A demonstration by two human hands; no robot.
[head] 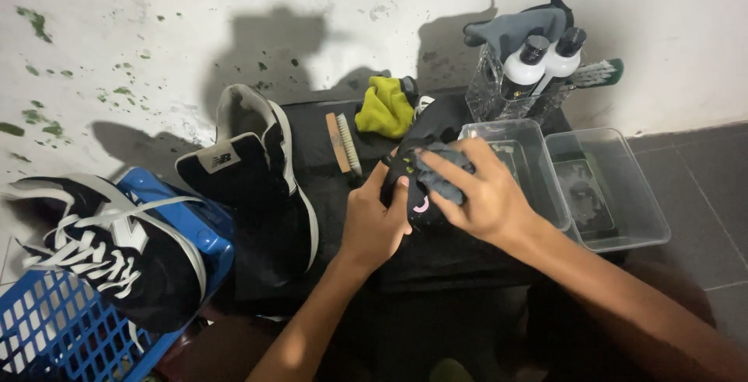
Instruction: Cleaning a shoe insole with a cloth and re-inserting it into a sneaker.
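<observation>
Two hands [374, 222], perhaps three shoes [249, 179]

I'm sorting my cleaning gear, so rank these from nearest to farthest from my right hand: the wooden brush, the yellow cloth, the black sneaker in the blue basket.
From the right hand:
1. Yellow crumpled cloth, up and to the left.
2. Wooden bristle brush, to the left on the dark mat; close to the cloth's distance.
3. Black white-laced sneaker, far left in the blue plastic basket.
</observation>
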